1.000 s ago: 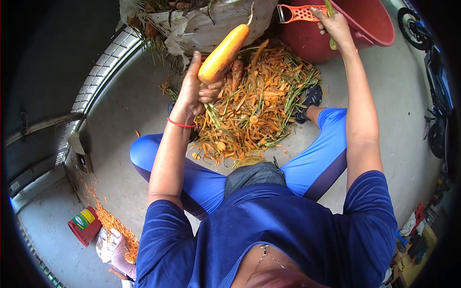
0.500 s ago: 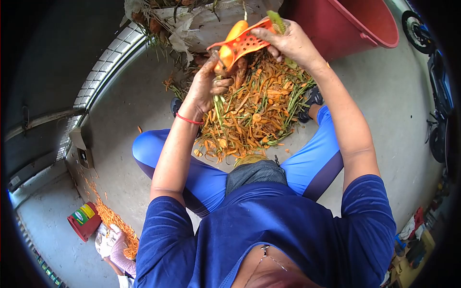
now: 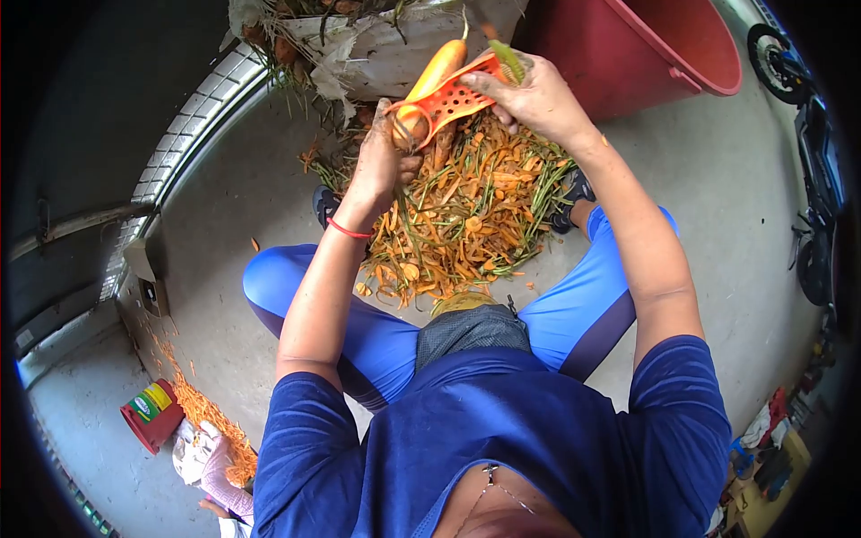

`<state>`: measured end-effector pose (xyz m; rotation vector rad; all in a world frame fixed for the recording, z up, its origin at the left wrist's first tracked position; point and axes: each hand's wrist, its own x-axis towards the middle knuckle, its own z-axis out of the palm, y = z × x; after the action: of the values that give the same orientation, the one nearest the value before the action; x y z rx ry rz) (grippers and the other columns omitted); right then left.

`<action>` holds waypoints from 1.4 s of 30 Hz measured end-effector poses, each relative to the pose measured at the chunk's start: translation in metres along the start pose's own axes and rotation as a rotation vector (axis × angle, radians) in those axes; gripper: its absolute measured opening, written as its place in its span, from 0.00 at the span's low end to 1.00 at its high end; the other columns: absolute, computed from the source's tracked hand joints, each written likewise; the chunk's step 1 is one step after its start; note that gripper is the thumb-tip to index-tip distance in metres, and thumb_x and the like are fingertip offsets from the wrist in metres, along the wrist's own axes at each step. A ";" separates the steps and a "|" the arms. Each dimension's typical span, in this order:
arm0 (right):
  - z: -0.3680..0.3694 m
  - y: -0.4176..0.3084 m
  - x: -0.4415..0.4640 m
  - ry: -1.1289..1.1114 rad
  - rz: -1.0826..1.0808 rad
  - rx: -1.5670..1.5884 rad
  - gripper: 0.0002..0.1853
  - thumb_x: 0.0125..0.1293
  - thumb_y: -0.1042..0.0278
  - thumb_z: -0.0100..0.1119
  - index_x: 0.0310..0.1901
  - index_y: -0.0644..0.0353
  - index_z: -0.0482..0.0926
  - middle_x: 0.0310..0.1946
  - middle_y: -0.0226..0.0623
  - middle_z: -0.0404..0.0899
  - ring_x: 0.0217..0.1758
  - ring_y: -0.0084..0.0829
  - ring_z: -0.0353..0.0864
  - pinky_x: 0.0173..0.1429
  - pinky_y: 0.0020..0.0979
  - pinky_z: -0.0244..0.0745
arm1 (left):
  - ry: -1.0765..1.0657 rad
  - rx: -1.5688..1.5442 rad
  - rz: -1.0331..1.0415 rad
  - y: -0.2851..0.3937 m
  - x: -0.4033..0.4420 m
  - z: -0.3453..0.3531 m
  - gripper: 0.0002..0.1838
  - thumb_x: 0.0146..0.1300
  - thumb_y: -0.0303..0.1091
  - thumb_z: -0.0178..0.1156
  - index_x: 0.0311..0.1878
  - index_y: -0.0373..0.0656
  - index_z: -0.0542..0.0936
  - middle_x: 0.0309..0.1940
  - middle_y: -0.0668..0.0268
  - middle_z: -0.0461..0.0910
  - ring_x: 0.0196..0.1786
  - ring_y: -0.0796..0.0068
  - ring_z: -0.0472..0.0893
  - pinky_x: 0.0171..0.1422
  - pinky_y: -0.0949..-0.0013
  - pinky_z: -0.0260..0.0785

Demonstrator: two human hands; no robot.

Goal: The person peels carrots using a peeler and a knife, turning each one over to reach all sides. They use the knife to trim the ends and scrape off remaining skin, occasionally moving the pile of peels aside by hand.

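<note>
An orange carrot slants up and to the right, its thin root tip pointing away from me. My left hand is closed around its thick end, low on the carrot. In my right hand is an orange peeler with a perforated handle. The peeler's head reaches across to the thick end of the carrot, beside my left fingers. A green strip shows at my right fingers. Below both hands, a pile of carrot peelings and green stems lies on the floor between my feet.
Behind the pile stands a torn white sack with unpeeled carrots. A large red tub is at the back right. Peeled carrots lie at lower left, near another person and a red bucket. A motorbike stands at right.
The peeler has shifted along the carrot, and more of the carrot's upper length now shows. A small blurred orange piece appears above the peeler. Both hands keep their grip.
</note>
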<state>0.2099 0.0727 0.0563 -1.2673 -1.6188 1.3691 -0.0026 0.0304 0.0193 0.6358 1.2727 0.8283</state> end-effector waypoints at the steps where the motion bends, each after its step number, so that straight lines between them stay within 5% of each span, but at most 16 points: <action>1: 0.002 -0.002 -0.001 -0.007 0.001 -0.023 0.16 0.63 0.53 0.64 0.42 0.58 0.79 0.15 0.23 0.72 0.15 0.13 0.70 0.21 0.20 0.70 | -0.022 0.014 -0.030 -0.002 0.001 -0.003 0.29 0.71 0.63 0.35 0.49 0.48 0.74 0.24 0.69 0.76 0.15 0.86 0.59 0.17 0.82 0.49; 7: -0.019 -0.004 0.001 0.004 0.072 -0.035 0.20 0.62 0.51 0.65 0.45 0.60 0.79 0.14 0.23 0.71 0.14 0.14 0.70 0.20 0.19 0.70 | -0.113 0.117 -0.036 0.005 -0.007 0.000 0.28 0.72 0.61 0.34 0.43 0.46 0.73 0.19 0.73 0.71 0.13 0.88 0.59 0.16 0.80 0.44; 9: -0.048 0.005 0.009 0.178 0.004 -0.005 0.19 0.58 0.47 0.68 0.31 0.55 0.78 0.15 0.22 0.69 0.14 0.13 0.67 0.19 0.18 0.65 | -0.140 0.145 -0.031 -0.002 -0.002 -0.013 0.29 0.69 0.64 0.38 0.42 0.46 0.74 0.18 0.71 0.72 0.12 0.88 0.57 0.15 0.81 0.43; 12: -0.118 0.044 0.032 0.374 -0.025 -0.283 0.20 0.60 0.45 0.65 0.32 0.57 0.79 0.15 0.23 0.69 0.16 0.13 0.67 0.21 0.20 0.65 | -0.151 0.182 -0.040 0.004 -0.008 -0.016 0.29 0.71 0.62 0.35 0.46 0.45 0.75 0.19 0.72 0.70 0.12 0.89 0.56 0.16 0.81 0.43; 16: -0.129 0.056 0.037 0.475 -0.013 -0.049 0.19 0.59 0.48 0.67 0.33 0.59 0.79 0.15 0.24 0.69 0.16 0.14 0.66 0.20 0.18 0.63 | -0.159 0.071 -0.112 0.009 -0.007 -0.021 0.32 0.68 0.66 0.37 0.46 0.46 0.74 0.21 0.71 0.72 0.13 0.89 0.56 0.16 0.81 0.43; 20: -0.041 0.005 0.011 0.158 0.038 0.079 0.21 0.56 0.48 0.70 0.31 0.58 0.75 0.14 0.24 0.68 0.14 0.13 0.67 0.17 0.18 0.67 | -0.133 -0.021 -0.153 0.006 0.002 -0.016 0.34 0.65 0.70 0.37 0.42 0.46 0.73 0.22 0.72 0.72 0.13 0.88 0.54 0.15 0.81 0.41; 22: -0.013 -0.004 0.000 0.023 0.044 0.043 0.19 0.61 0.49 0.65 0.38 0.59 0.78 0.13 0.24 0.71 0.13 0.14 0.69 0.19 0.19 0.68 | -0.188 -0.050 -0.154 0.004 0.006 -0.015 0.34 0.65 0.71 0.36 0.39 0.47 0.73 0.22 0.73 0.70 0.13 0.88 0.54 0.15 0.81 0.41; 27: 0.008 -0.001 -0.003 -0.014 -0.036 -0.041 0.21 0.62 0.51 0.65 0.47 0.60 0.79 0.13 0.22 0.72 0.12 0.12 0.68 0.18 0.18 0.66 | -0.148 -0.009 -0.196 0.002 0.002 -0.012 0.31 0.68 0.68 0.32 0.32 0.49 0.70 0.15 0.78 0.60 0.12 0.88 0.50 0.15 0.79 0.38; 32: -0.035 0.014 0.012 0.092 0.004 -0.037 0.19 0.61 0.50 0.66 0.41 0.59 0.81 0.13 0.24 0.72 0.12 0.12 0.69 0.19 0.19 0.68 | -0.229 0.019 -0.216 0.004 -0.002 -0.008 0.29 0.69 0.67 0.32 0.33 0.50 0.68 0.15 0.81 0.55 0.13 0.89 0.48 0.15 0.79 0.37; 33: -0.053 0.024 0.017 0.140 -0.024 -0.046 0.20 0.59 0.48 0.68 0.29 0.59 0.76 0.13 0.24 0.70 0.13 0.15 0.69 0.19 0.19 0.66 | -0.243 0.026 -0.211 0.004 -0.002 -0.010 0.29 0.69 0.67 0.33 0.32 0.50 0.68 0.15 0.81 0.55 0.13 0.89 0.48 0.15 0.79 0.37; 37: -0.153 0.093 0.046 0.471 -0.025 -0.283 0.22 0.60 0.46 0.65 0.23 0.55 0.74 0.14 0.24 0.70 0.16 0.16 0.70 0.23 0.23 0.70 | -0.301 -0.056 -0.204 0.010 -0.006 -0.018 0.31 0.67 0.69 0.35 0.39 0.49 0.72 0.15 0.81 0.56 0.13 0.91 0.49 0.14 0.82 0.37; 40: -0.143 0.057 0.033 0.583 -0.102 -0.200 0.19 0.60 0.50 0.67 0.29 0.59 0.75 0.15 0.24 0.69 0.17 0.15 0.69 0.22 0.20 0.68 | -0.435 -0.342 -0.212 0.016 -0.007 -0.022 0.31 0.67 0.65 0.44 0.47 0.42 0.70 0.22 0.75 0.61 0.14 0.93 0.53 0.12 0.88 0.42; 42: -0.097 0.001 0.021 0.522 0.157 -0.030 0.14 0.65 0.57 0.62 0.34 0.60 0.76 0.14 0.26 0.69 0.13 0.17 0.68 0.16 0.20 0.61 | -0.482 -0.547 -0.246 0.014 -0.002 -0.020 0.29 0.68 0.60 0.47 0.49 0.38 0.67 0.26 0.70 0.61 0.15 0.93 0.54 0.11 0.90 0.44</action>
<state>0.2921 0.1239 0.0757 -1.6333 -1.2004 0.9872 -0.0248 0.0363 0.0275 0.2078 0.6275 0.7181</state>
